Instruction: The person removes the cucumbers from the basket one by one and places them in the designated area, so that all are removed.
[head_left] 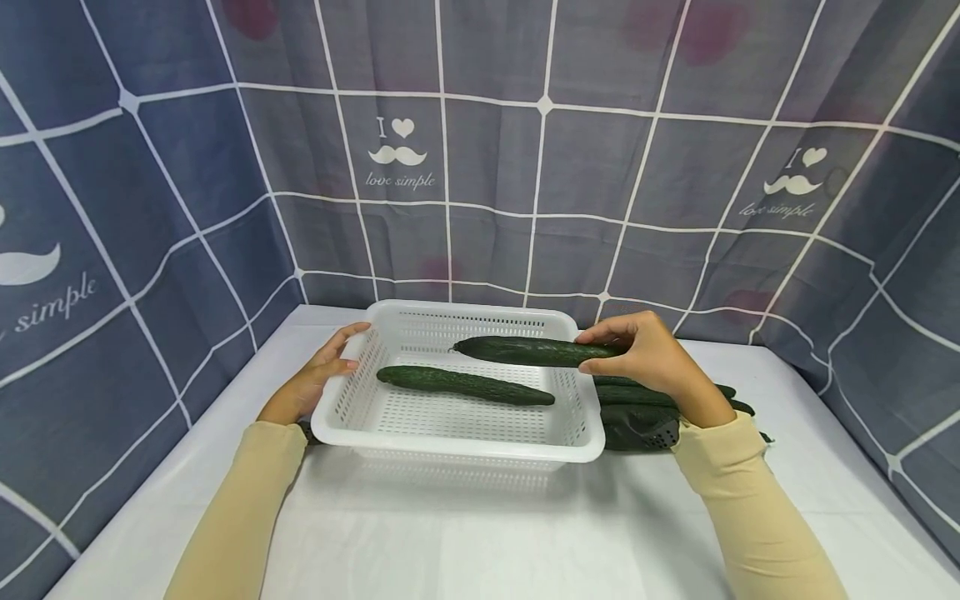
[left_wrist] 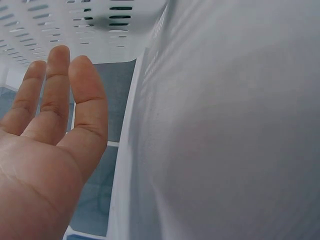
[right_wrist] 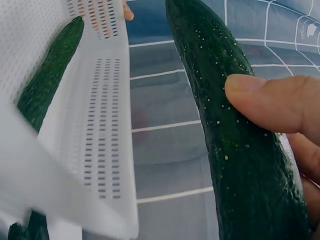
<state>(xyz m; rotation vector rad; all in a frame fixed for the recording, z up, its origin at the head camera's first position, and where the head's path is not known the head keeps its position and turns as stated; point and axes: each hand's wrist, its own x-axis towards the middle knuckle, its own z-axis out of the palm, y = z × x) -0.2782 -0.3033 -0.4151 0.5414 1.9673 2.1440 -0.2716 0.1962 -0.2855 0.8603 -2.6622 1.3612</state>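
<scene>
In the head view my right hand grips the right end of a dark green cucumber, held level above the white plastic basket. Up close in the right wrist view, the thumb presses on this cucumber's bumpy skin. A second cucumber lies inside the basket, slightly slanted. My left hand is at the basket's left rim, thumb and forefinger touching it. Its other fingers extend, nearly straight, beside the slotted basket wall in the left wrist view.
Several more cucumbers lie right of the basket, partly hidden under my right forearm. Beside them is a dark wrist device. A white cloth covers the table, and a grey-blue checked curtain stands behind and at both sides.
</scene>
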